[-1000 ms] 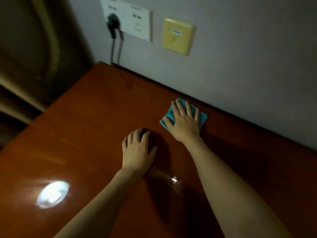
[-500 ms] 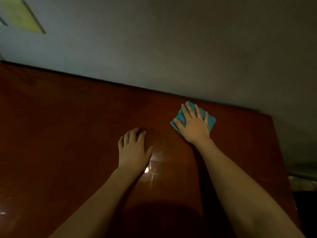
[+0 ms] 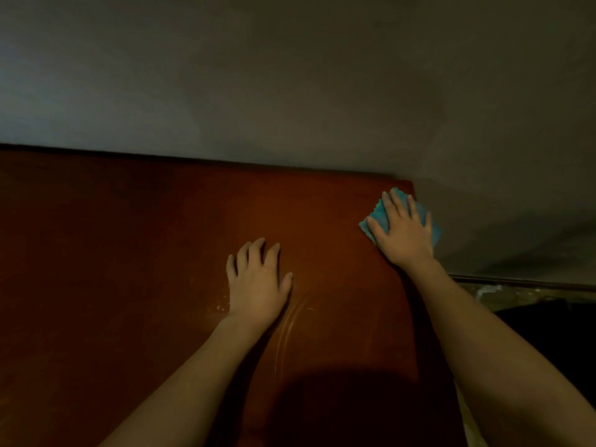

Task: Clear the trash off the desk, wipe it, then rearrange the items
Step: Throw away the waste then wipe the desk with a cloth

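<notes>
Head view: the cloth (image 3: 377,217) is pressed flat by the right hand (image 3: 403,235) at the desk's (image 3: 129,253) far right corner for wiping, nothing gripped; the left hand (image 3: 256,285) is spread flat, bracing.

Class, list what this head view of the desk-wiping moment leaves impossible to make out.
1. Most of the teal cloth: covered by the right hand.
2. Desk near and left parts: cut by the frame edges.
3. Floor clutter at right: too dark and blurred to identify.
4. Left hand palm contact: hidden underneath.

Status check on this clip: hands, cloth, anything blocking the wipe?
Right hand flat on cloth, at desk's far right corner. Left hand open, resting on desk. Nothing in the way in view.
</notes>
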`<state>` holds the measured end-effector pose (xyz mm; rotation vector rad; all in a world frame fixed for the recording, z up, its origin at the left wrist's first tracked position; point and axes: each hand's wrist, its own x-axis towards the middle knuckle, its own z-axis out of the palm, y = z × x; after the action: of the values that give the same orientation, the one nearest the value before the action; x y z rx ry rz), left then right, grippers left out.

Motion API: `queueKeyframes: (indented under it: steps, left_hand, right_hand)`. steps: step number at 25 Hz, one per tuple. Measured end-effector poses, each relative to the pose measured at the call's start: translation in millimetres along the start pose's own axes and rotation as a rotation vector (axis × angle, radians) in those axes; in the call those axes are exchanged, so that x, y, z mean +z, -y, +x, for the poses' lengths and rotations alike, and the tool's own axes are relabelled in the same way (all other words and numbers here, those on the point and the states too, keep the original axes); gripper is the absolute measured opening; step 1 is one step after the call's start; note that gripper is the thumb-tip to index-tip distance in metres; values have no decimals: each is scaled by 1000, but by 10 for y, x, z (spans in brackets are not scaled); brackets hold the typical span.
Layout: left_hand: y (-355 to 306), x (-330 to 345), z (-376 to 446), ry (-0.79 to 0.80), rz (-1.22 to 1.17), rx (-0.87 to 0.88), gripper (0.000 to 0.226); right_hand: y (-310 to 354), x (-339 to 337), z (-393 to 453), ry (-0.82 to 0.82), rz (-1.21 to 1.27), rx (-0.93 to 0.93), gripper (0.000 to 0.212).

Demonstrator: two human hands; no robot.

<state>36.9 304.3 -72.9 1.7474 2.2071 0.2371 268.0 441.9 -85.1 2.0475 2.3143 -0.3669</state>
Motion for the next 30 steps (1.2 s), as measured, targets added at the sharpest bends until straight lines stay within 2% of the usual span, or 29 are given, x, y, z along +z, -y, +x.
queueKeyframes:
  steps: [6, 10, 13, 20, 30]
  left_hand:
    - [55, -34, -25, 11, -16, 30, 60]
    - [324, -132, -137, 6, -56, 48, 61]
    - [692, -246, -209, -6, -67, 33, 61]
    - [2011, -672, -330, -58, -57, -89, 60]
    - [4658, -1546, -572, -138, -62, -348, 62]
  right_hand:
    - [-201, 33, -418, 21, 3, 89, 69]
    - [72, 104, -645, 38, -62, 134, 80]
    - [490, 175, -682, 46, -84, 102, 82]
    - [2129, 389, -485, 69, -133, -28, 71]
    - [5488, 889, -409, 84, -207, -384, 70]
